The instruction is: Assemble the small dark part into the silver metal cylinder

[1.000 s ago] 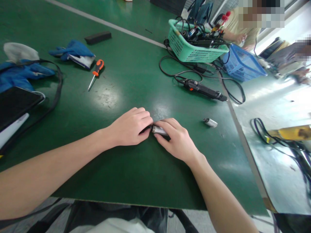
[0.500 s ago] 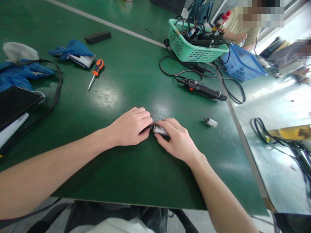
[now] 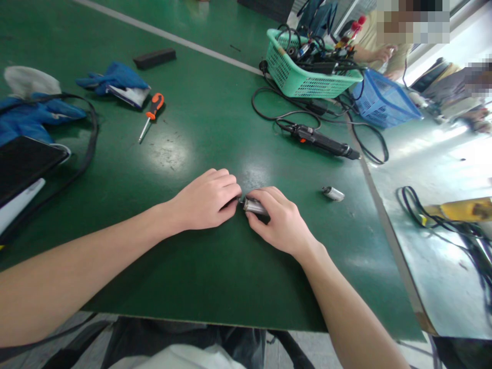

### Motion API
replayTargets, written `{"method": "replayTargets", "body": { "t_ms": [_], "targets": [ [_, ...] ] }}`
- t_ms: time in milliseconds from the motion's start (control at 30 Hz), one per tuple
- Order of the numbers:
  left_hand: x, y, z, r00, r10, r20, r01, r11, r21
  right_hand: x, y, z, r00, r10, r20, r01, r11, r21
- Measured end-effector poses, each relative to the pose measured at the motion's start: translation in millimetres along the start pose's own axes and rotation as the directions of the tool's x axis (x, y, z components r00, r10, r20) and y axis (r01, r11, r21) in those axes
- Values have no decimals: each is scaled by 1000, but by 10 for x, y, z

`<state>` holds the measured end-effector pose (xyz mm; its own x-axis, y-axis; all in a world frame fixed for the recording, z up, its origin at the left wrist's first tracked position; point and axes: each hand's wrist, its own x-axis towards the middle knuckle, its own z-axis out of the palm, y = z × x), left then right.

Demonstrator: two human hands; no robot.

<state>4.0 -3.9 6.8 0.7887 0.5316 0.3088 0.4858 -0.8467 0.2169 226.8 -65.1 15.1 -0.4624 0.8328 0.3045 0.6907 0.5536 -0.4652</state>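
Observation:
Over the middle of the green table, my right hand [image 3: 279, 218] wraps round a small silver metal cylinder [image 3: 254, 206], its end pointing left. My left hand [image 3: 211, 200] is closed just left of it, thumb and forefinger pinched together at the cylinder's end. A small dark piece shows at those fingertips, mostly hidden, and I cannot make out what it is. A second silver cylinder [image 3: 333, 193] with a dark end lies on the table to the right of my right hand.
Beyond my hands lie an orange-handled screwdriver [image 3: 155, 106], a black electric screwdriver [image 3: 323, 142] with its cord, and a dark block [image 3: 155, 58]. Blue gloves [image 3: 115, 79] and a black tablet-like device [image 3: 28, 164] are left. A green basket [image 3: 307, 84] and blue basket [image 3: 384, 105] stand back right, near a person.
My left hand has drawn very slightly left and away from the cylinder's end. My right hand with the cylinder is nearly unmoved.

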Motion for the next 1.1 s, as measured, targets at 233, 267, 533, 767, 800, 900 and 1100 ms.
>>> {"method": "replayTargets", "body": {
  "t_ms": [233,267,533,767,800,900,1100],
  "targets": [
    [-1,-2,-2,1000,-9,2,9,1000,0,-3,-1,-1,1000,-2,-2,2,1000,2],
    [-2,-1,-2,1000,-8,3,8,1000,1,-3,-2,-1,1000,0,-2,0,1000,3],
    [-2,2,-2,999,21,26,-21,1000,-5,-2,4,-3,1000,-5,-4,5,1000,1],
    [-4,-8,14,999,36,19,-36,999,-8,-1,10,4,1000,-5,-1,5,1000,6],
    [-6,-9,16,999,39,19,-39,999,-6,-2,10,3,1000,-2,-1,2,1000,8],
    [-9,-13,22,999,44,23,-44,999,-6,-5,9,-1,1000,2,1,-2,1000,9],
    [-12,-11,19,998,57,31,-57,998,-2,-4,15,2,1000,-10,-2,10,1000,7]
  ]
}}
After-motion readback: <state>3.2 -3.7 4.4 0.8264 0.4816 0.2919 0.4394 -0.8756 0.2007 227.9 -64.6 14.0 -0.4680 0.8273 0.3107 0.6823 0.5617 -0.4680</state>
